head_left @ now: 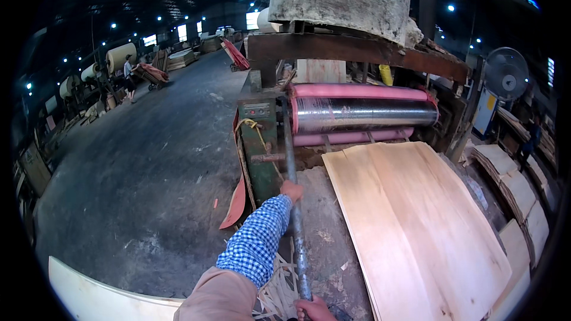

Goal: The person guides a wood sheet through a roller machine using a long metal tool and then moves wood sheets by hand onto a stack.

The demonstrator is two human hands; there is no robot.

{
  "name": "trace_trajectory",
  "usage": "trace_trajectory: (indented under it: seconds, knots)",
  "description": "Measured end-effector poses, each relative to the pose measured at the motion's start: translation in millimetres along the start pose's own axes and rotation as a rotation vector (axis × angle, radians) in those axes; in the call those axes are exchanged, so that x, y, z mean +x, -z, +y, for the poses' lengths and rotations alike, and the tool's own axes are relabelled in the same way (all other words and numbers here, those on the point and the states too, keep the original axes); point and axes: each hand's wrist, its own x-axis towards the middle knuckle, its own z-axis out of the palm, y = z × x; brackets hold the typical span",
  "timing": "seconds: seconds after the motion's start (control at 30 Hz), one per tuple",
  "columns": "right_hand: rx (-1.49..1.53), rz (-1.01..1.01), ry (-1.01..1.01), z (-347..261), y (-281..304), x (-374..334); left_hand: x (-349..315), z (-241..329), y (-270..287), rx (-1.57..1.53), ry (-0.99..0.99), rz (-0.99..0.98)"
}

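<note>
A long grey metal pipe (295, 226) slants from the left end of a roller machine down to the lower edge. My left hand (291, 191), its forearm in a blue checked sleeve, is closed round the pipe's middle. Lower down, my right hand (315, 309) grips the same pipe near its visible end, partly cut off by the picture's edge. Beyond them the machine has a shiny metal roller (363, 113) between pink rollers. To the right of the pipe lies a stack of pale wood veneer sheets (416, 220), its far end close under the rollers.
The green machine side (259, 172) carries red buttons and a yellow cord. Thin wood strips (279, 288) lie beside the pipe. Another pale sheet (107, 294) is at lower left. More veneer stacks (517, 193) and a fan (505, 74) stand right. A person (128, 77) walks near a loaded cart.
</note>
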Motion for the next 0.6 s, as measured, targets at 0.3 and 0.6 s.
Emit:
trace_trajectory:
  seconds: [0.3,0.6]
  knots:
    - [0.026,0.041,-0.082,-45.2,-41.7,-23.4,56.2,-27.7,-9.5,0.111,-0.088,0.021]
    - [-0.117,0.128,-0.092,-69.5,-53.1,-47.7,39.1,-17.9,-4.3,-0.029,0.026,-0.078]
